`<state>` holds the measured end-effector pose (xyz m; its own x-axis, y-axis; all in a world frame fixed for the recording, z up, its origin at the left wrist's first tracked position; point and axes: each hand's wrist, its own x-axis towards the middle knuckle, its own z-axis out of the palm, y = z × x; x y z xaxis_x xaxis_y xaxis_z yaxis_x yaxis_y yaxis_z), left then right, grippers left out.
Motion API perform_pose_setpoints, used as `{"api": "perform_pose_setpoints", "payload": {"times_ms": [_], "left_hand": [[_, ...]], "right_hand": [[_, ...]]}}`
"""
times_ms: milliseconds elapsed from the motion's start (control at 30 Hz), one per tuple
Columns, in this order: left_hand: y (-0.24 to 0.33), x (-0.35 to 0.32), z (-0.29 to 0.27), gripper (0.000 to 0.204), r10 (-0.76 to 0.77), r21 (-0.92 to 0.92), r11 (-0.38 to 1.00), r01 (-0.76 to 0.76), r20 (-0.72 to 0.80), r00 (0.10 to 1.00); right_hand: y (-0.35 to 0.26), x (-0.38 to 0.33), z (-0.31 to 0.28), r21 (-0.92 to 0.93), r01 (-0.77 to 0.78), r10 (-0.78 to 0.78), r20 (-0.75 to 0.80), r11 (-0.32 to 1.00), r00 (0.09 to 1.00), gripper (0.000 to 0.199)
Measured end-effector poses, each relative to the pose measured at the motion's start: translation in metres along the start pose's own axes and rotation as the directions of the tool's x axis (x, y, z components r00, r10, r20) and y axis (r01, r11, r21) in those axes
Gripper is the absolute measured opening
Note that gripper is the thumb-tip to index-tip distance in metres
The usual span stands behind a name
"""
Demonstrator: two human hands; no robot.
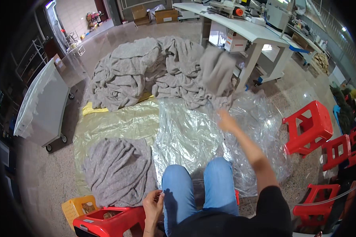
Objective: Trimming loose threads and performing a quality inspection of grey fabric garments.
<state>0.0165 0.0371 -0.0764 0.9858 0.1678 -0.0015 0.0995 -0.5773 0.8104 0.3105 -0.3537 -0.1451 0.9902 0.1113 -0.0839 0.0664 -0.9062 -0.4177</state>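
Note:
My right arm reaches forward over the plastic sheeting, and my right hand (227,121) is smeared by motion. Just beyond it, a blurred grey knit fabric piece (217,71) stands up at the right end of a large heap of grey knit fabric (126,71). Whether my fingers grip that piece cannot be made out. Beside my left knee, my left hand (153,204) is closed, thumb and fingertips pinched together; anything between them is too small to name. A smaller pile of grey knit fabric (118,170) lies to its left, against a red plastic stool (110,223).
Clear plastic sheeting (190,134) and yellowish sheeting (114,124) cover the floor before my knees. A white wheeled bin (43,106) stands left. More red stools (310,126) stand right. A white worktable (225,23) with machines is at the far right, and a yellow basket (73,211) lies near left.

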Motion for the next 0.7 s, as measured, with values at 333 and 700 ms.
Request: {"api": "perform_pose_setpoints", "payload": {"times_ms": [333,700], "left_hand": [[-0.178,0.022,0.041,0.026,-0.385,0.292,0.891,0.348,0.078,0.920],[-0.249,0.051,0.016,0.089,-0.431,0.385,0.520,0.762,-0.652,0.624]], "right_hand": [[-0.114,-0.181,0.037,-0.096,0.370,-0.379,-0.113,0.924,0.918,0.029],[-0.114,-0.176,0.033,-0.091,0.350,-0.353,-0.025,0.932,0.935,0.022]]}}
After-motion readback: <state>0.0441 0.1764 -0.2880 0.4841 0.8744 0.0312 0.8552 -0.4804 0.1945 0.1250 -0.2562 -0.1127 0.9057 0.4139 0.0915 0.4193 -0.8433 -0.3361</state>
